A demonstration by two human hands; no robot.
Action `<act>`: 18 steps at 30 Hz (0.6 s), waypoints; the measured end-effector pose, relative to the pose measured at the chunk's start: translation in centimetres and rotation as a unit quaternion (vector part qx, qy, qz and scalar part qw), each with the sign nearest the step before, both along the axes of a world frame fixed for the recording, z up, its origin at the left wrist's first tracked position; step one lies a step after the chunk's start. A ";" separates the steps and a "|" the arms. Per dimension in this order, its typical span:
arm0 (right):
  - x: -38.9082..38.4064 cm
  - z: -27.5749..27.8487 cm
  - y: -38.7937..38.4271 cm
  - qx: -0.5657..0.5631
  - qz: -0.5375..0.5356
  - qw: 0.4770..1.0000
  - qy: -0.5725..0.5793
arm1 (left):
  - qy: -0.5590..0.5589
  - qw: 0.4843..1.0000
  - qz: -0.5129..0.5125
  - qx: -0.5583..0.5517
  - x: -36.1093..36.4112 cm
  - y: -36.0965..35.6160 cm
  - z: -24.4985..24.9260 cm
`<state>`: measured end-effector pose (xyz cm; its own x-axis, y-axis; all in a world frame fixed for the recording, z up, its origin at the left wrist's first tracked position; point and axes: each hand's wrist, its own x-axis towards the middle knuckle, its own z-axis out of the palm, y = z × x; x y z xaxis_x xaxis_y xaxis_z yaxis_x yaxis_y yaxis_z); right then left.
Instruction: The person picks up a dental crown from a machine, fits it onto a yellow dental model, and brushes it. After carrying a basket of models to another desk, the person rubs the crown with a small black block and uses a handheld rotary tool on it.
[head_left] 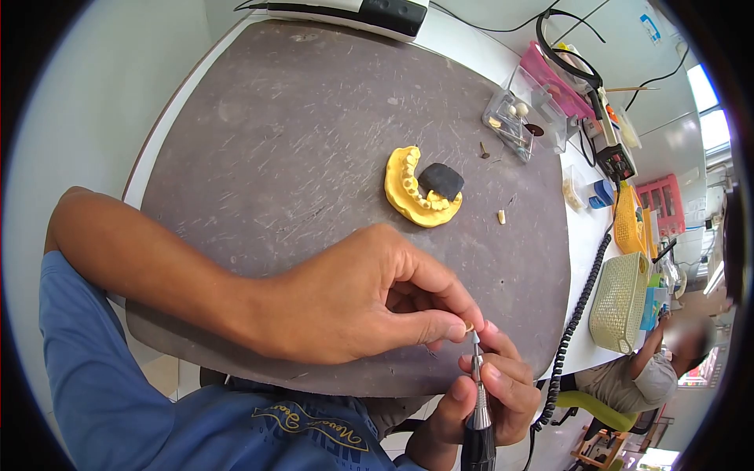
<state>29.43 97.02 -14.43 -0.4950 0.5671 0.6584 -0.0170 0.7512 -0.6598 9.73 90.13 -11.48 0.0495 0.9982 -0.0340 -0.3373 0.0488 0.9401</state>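
My left hand (349, 302) reaches across from the left, thumb and forefinger pinching a small cream-coloured dental crown (470, 326). In my right hand (506, 385) is a rotary handpiece (479, 436), pointed upward, its pale conical tip (475, 337) right at the crown. The fingertips of both hands come close together there. Beyond them on the mat lies a yellow dental model (404, 204) with a row of teeth. A dark grey block (441, 180) rests against its inner side. To its right sits a small tooth-like piece (501, 217).
A brown mat (259, 157) covers the desk. A small mounted disc (484, 149) lies near a clear plastic box (518, 110) of small parts. Along the right are a coiled cord (577, 322), a woven basket (619, 302) and a yellow basket (628, 220). Another person (636, 377) sits beyond.
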 end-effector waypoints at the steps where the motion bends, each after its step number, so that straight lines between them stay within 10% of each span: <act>1: 0.1 -0.1 0.2 0.000 0.000 1.000 -0.001 | -0.001 1.000 0.000 0.000 0.0 0.0 0.0; 18: -0.2 -0.3 0.6 -0.006 0.043 0.997 0.066 | -0.009 1.000 0.004 -0.004 0.0 0.0 0.2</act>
